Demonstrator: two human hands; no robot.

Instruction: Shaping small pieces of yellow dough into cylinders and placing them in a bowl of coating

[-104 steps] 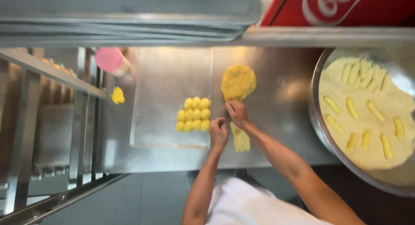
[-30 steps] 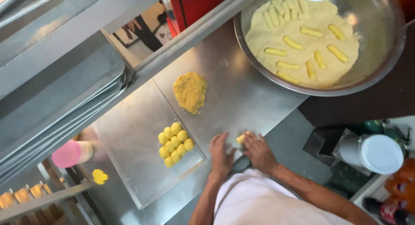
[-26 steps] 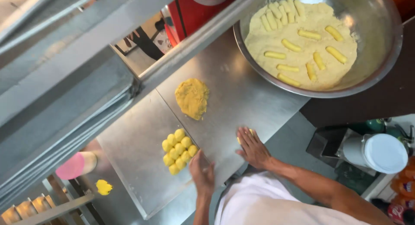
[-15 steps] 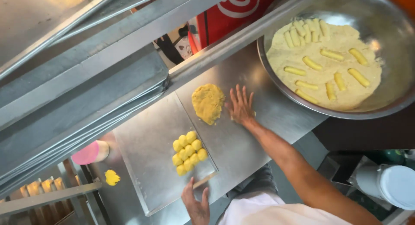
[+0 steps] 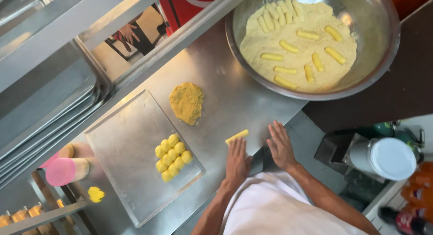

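My left hand lies flat on the steel counter, fingertips touching a short yellow dough stick. My right hand rests flat and empty on the counter's near edge, just right of that stick. A flattened yellow dough patty lies farther back on the counter. Several small yellow dough balls sit in a cluster on a flat metal tray. A big steel bowl at the back right holds pale flour with several dough sticks lying in it.
A pink cup and a small yellow dough scrap lie left of the tray. Stacked steel trays fill the left. A white-lidded container stands at the right, below counter level. A red cabinet stands behind.
My right hand has drawn back from beside the patty to the near edge. My left hand has moved right onto the dough stick. The camera has shifted.
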